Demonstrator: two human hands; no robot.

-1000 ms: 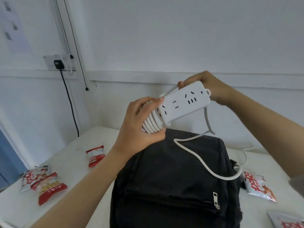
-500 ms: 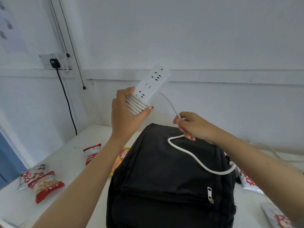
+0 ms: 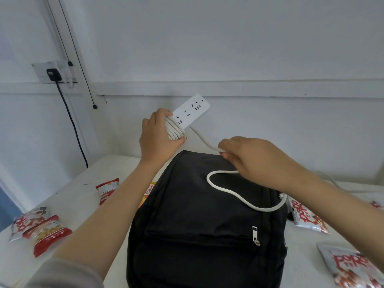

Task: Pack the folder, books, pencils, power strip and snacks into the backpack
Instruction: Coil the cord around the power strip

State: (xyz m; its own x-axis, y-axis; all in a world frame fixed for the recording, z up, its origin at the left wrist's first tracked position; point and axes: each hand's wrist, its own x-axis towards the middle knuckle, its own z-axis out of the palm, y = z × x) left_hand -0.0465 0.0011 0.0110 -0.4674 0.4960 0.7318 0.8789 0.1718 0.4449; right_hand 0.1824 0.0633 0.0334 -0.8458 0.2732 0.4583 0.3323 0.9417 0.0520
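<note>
Pwr strip [image 3: 192, 110] dipped (round white cord [image 3: 208, 179] looped)

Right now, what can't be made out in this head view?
- Backpack contents: head view, only its black outside shows.
- Cord plug end: head view, hidden beyond the right arm.
- Orange item: head view, mostly covered by the left arm and backpack.
- Snack packet, bottom right: head view, cut off by the frame edge.

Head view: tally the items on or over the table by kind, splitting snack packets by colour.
Power strip: 1
Black backpack: 1
Red snack packets: 2
Silver snack packets: 3
Orange packet: 1
Total: 8; a sliver at the right edge is uncounted.
</note>
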